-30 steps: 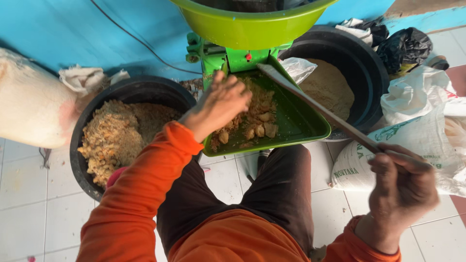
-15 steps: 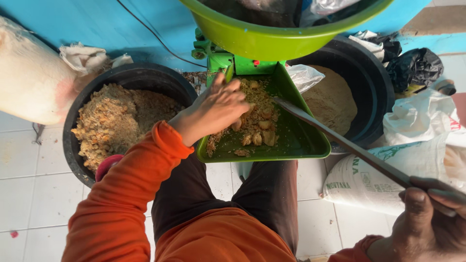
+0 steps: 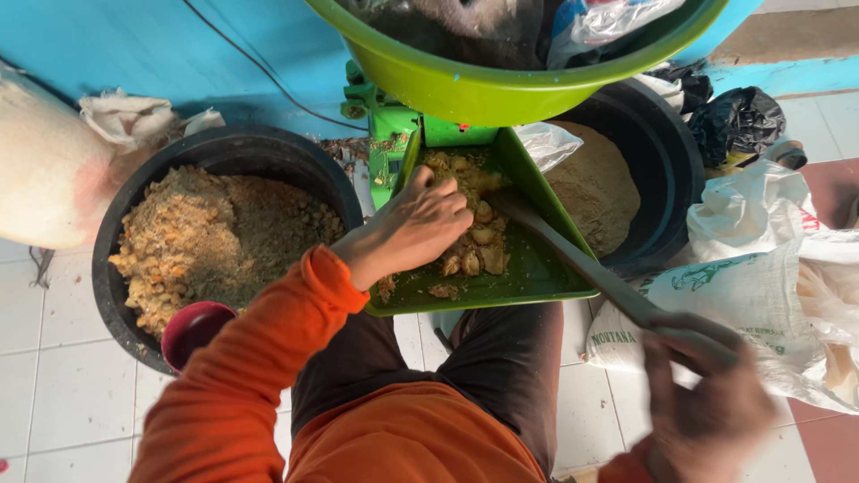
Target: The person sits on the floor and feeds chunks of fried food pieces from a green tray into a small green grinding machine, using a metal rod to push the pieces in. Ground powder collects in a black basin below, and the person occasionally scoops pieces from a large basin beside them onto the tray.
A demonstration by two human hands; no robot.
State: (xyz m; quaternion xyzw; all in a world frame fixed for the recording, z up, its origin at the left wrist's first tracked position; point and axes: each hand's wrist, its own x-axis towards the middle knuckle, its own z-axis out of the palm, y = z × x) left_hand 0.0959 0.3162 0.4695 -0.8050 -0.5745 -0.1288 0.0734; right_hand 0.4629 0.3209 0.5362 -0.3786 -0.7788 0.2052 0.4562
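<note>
Fingers (image 3: 438,192) on tan, lumpy feed chunks (image 3: 474,246)

A white printed sack (image 3: 761,304) lies right; a black bag (image 3: 738,121) sits behind it.

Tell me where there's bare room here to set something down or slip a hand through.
Bare floor tiles lie lower left, below the left black tub. A smaller patch lies between the person's leg and the white sacks. The green tray is crowded: left hand on the chunks, right hand gripping the stick.
</note>
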